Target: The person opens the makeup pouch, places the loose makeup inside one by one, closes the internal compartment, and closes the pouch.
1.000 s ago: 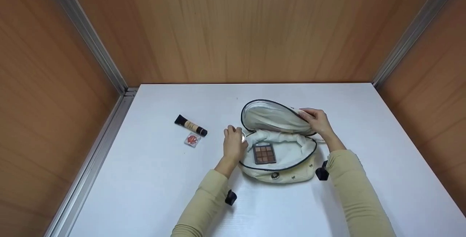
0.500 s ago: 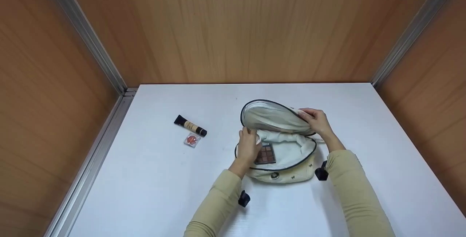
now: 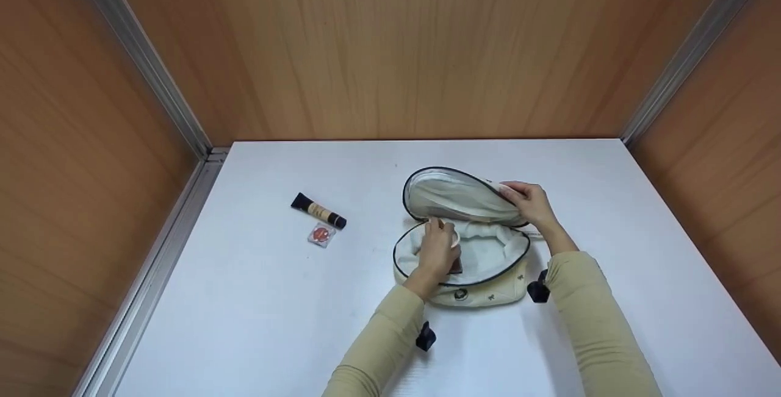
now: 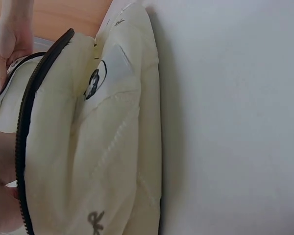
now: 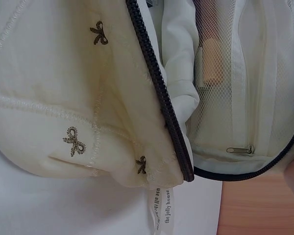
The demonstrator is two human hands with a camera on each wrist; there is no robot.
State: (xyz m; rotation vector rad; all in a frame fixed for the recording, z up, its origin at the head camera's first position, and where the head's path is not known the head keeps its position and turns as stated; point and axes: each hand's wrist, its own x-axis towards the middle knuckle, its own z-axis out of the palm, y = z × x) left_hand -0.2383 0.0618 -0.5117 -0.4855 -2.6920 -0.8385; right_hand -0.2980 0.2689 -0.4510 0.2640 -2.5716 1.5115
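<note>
A cream quilted pouch [image 3: 482, 296] with a black zip edge lies unzipped on the table. My left hand [image 3: 438, 250] reaches into it, gripping a small round white item [image 3: 456, 238] mostly hidden by the fingers. Beneath that hand, only a corner of the dark palette [image 3: 456, 268] shows in the pouch. My right hand [image 3: 532, 205] pinches the raised lid [image 3: 457, 196] at its right edge. In the right wrist view, a mesh pocket [image 5: 210, 107] inside the lid holds a peach-coloured item [image 5: 212, 61].
Left of the pouch, a black and beige tube [image 3: 319, 210] lies on the white table [image 3: 244, 299], with a small clear case with a red centre [image 3: 321, 234] just below it. Wooden panels [image 3: 403, 49] stand behind and at both sides.
My left hand has moved right, from the pouch's left edge to inside it with the round item, now covering most of the palette. My right hand has stayed on the lid.
</note>
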